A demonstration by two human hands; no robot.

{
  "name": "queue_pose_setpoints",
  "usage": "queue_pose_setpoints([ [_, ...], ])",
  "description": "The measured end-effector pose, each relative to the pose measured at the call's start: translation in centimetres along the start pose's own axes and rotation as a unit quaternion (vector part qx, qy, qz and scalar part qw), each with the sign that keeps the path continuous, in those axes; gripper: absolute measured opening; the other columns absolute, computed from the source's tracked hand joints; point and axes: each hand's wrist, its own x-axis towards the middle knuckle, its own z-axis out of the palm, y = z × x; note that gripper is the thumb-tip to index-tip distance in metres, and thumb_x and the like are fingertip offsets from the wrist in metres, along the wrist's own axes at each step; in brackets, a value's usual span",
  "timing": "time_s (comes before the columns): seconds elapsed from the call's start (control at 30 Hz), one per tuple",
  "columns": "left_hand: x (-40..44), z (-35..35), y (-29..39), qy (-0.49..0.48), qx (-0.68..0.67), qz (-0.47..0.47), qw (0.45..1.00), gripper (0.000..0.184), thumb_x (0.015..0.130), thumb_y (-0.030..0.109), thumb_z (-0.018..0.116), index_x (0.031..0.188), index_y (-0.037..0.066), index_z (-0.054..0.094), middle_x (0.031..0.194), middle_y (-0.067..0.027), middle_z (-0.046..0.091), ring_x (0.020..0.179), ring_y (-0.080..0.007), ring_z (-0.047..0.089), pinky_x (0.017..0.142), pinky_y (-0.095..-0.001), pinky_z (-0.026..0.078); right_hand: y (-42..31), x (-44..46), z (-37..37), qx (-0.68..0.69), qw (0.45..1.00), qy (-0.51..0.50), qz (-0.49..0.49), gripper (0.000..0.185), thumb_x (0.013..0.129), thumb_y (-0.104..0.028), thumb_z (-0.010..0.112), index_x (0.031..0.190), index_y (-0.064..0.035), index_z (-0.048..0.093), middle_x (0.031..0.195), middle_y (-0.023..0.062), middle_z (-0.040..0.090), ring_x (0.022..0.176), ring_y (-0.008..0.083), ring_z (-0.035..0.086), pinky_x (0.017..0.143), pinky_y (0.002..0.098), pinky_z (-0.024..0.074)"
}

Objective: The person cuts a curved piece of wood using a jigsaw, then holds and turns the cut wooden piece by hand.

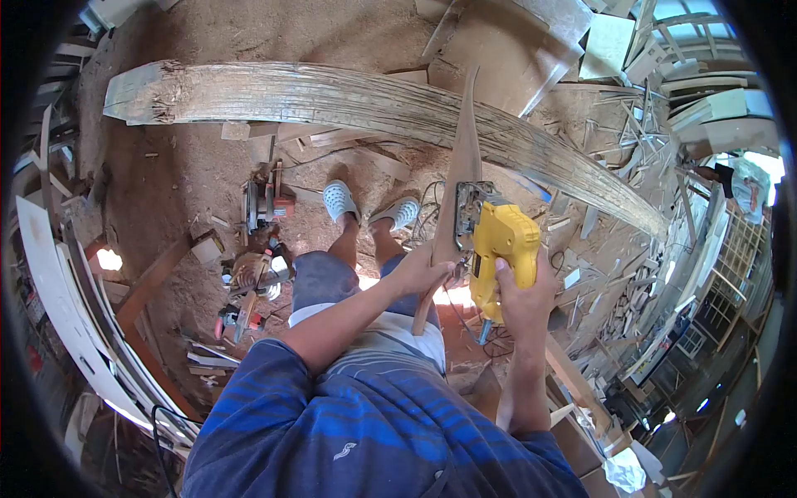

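My right hand [526, 292] is wrapped around the handle of a yellow jigsaw [508, 236]. The saw's metal base plate [466, 207] lies against the side of a narrow, curved wooden piece [466, 162], which tapers to a point at its far end. With closed fingers, my left hand [425, 270] grips this piece lower down, just left of the saw. The near end of the wood reaches my waist. I cannot make out the blade clearly.
A long weathered beam [315, 95] lies across the sawdust-covered floor. Circular saw [262, 206] and other tools sit left of my feet. Cables [427, 203] run near my right shoe [404, 213]. Wood scraps [610, 290] are heaped at right; long boards [83, 332] lean at left.
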Motion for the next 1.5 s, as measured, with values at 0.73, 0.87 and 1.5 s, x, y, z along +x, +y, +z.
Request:
queue_pose_setpoints([
  [0.73,0.5,-0.3,-0.8,-0.051,0.024,-0.057,0.997,0.055,0.100,0.025,0.083,0.142,-0.002,0.059,0.118,-0.0120,0.076,0.108,-0.0206,0.075,0.096,-0.0367,0.061,-1.1,-3.0,0.1,0.051,0.998,0.030,0.027,0.048,0.099,-0.003,0.076,0.145,0.0026,0.063,0.118,0.0131,0.077,0.098,0.0169,0.076,0.087,0.0345,0.0616],
  [0.87,0.9,0.1,-2.2,-0.031,0.027,-0.052,0.998,0.053,0.099,0.026,0.084,0.139,-0.002,0.062,0.115,-0.0118,0.077,0.106,-0.0203,0.076,0.095,-0.0371,0.061,-2.0,-3.2,-0.5,0.054,0.997,0.033,0.040,0.050,0.098,-0.005,0.077,0.146,0.0040,0.063,0.120,0.0135,0.077,0.106,0.0187,0.075,0.094,0.0368,0.0606],
  [1.5,-5.6,-10.7,14.0,0.024,-0.101,0.147,0.984,0.052,0.106,0.021,0.080,0.146,0.000,0.054,0.121,-0.0113,0.074,0.106,-0.0233,0.078,0.094,-0.0405,0.065,-3.7,-9.8,-8.5,0.189,0.964,0.163,-0.088,0.035,0.098,-0.003,0.077,0.132,0.0006,0.066,0.102,0.0067,0.078,0.078,0.0108,0.069,0.070,0.0267,0.0559],
])
